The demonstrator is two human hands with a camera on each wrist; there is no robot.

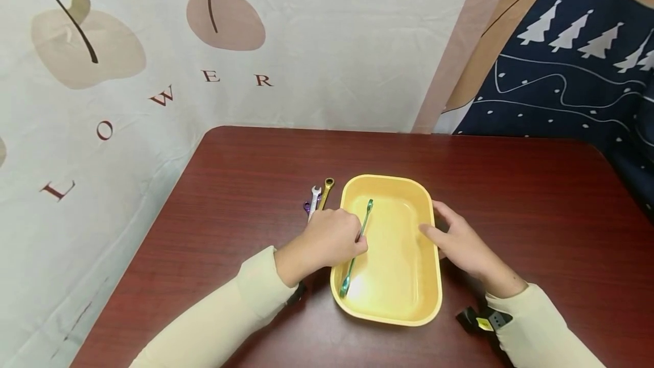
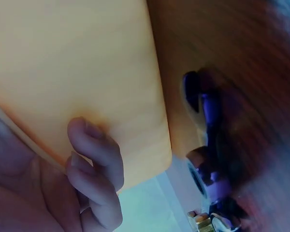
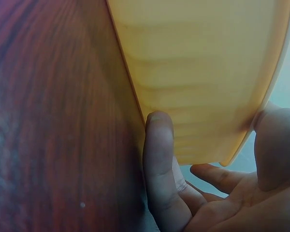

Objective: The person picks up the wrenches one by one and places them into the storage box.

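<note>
A yellow plastic tub (image 1: 398,277) stands on the table. My left hand (image 1: 332,237) grips its left wall, fingers curled against the outside (image 2: 96,159) and thumb over the rim. My right hand (image 1: 462,246) holds the right wall between a thumb on the rim and fingers outside, low along the wall in the right wrist view. Inside the tub, a slim green double-ended wrench (image 1: 349,277) lies along the left side; my left thumb overlaps its middle. Just left of the tub are a silver wrench (image 1: 314,195), a gold ring wrench (image 1: 327,188) and a purple wrench (image 2: 210,179), partly hidden behind my left hand.
The dark red wooden table (image 1: 536,203) reaches back to a white printed cloth (image 1: 332,44) behind its far edge. At the right back hangs a navy cloth (image 1: 552,84) with white trees. A black strap device (image 1: 477,320) is at my right wrist.
</note>
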